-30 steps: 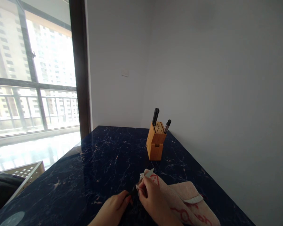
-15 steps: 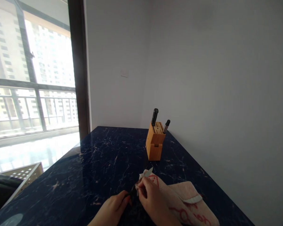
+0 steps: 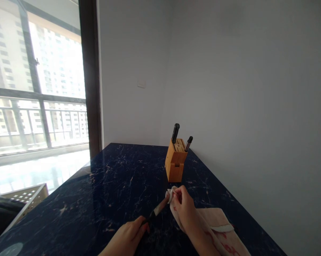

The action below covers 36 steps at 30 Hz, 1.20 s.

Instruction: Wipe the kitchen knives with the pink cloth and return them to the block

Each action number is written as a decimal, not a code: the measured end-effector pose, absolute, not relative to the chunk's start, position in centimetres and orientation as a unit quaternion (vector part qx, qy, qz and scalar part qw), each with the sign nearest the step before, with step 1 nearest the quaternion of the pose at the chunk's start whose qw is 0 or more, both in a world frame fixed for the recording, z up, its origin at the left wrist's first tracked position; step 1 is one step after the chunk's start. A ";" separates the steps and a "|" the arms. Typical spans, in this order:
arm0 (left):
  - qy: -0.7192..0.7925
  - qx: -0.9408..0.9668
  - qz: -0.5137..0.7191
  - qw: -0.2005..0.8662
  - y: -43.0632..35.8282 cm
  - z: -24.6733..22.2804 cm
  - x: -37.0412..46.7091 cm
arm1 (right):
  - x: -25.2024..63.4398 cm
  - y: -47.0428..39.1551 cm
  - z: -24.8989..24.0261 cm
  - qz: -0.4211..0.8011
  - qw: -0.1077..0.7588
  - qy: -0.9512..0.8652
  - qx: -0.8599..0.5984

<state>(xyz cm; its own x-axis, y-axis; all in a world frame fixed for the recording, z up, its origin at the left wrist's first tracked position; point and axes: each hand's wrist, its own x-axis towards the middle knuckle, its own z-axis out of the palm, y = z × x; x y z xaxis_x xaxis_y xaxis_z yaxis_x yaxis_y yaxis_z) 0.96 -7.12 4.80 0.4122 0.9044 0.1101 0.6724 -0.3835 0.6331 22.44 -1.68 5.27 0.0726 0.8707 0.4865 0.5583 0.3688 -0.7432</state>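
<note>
My left hand (image 3: 132, 233) is closed round the black handle of a small knife (image 3: 160, 207), whose blade points away and to the right. My right hand (image 3: 185, 206) pinches a corner of a pale pinkish towel (image 3: 219, 220) with red markings. That corner is folded over the blade near its tip, hiding the point. The rest of the towel trails under my right forearm onto the table. Just beyond the right hand stands a wooden knife block (image 3: 175, 163) with two dark-handled pieces in its slots.
The dark blue marbled table (image 3: 123, 177) runs back to a grey wall (image 3: 229, 89). At lower left is a pale perforated chair (image 3: 29, 199) with dark cloth on it. A large window (image 3: 43, 89) lies beyond.
My right hand has slid up and to the right along the blade, taking the towel corner towards the tip. More of the blade near the handle shows. The left hand has barely moved.
</note>
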 end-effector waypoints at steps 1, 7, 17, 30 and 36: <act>0.491 0.801 0.226 0.257 -7.1 4.9 1.0 | 22.6 -1.6 5.3 0.160 0.500 -0.657 -0.541; 0.477 0.802 0.235 0.271 -6.9 4.9 0.9 | 22.7 -1.6 5.4 0.169 0.498 -0.655 -0.542; 0.487 0.794 0.239 0.275 -6.9 4.8 0.9 | 22.4 -1.9 5.2 0.194 0.494 -0.649 -0.545; 0.503 0.774 0.258 0.283 -6.5 4.4 1.0 | 22.3 -2.2 6.0 0.156 0.519 -0.651 -0.532; 0.491 0.785 0.250 0.283 -6.5 4.4 0.9 | 20.5 -3.3 5.5 0.118 0.438 -0.732 -0.508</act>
